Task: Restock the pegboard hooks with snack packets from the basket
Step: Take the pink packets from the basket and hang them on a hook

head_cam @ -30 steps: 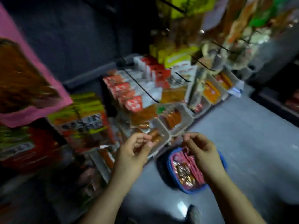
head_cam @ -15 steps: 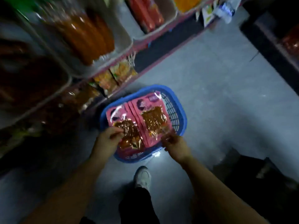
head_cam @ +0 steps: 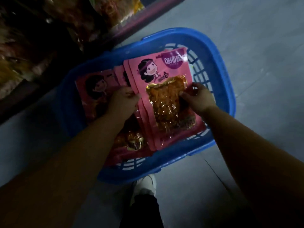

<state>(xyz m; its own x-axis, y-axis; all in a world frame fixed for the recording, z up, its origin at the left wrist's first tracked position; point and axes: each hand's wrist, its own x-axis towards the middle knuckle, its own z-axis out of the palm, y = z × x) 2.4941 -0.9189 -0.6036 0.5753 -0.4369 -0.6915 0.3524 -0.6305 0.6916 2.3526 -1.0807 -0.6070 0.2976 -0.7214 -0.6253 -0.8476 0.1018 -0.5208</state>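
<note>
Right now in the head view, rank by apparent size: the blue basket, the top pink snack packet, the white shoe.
1. blue basket, plainly the largest.
2. top pink snack packet, lying in the basket.
3. white shoe, smallest, though trouser leg and basket hide part of it.

A grey floor [head_cam: 263,38] carried everything in view. A blue plastic basket [head_cam: 220,66] with slotted walls sat directly on it, close beside the dark base edge of a shelf unit [head_cam: 131,25] that ran diagonally across the upper left. Just below the basket, a white shoe [head_cam: 146,185] stood on the floor, touching or nearly touching the basket's near rim.
</note>
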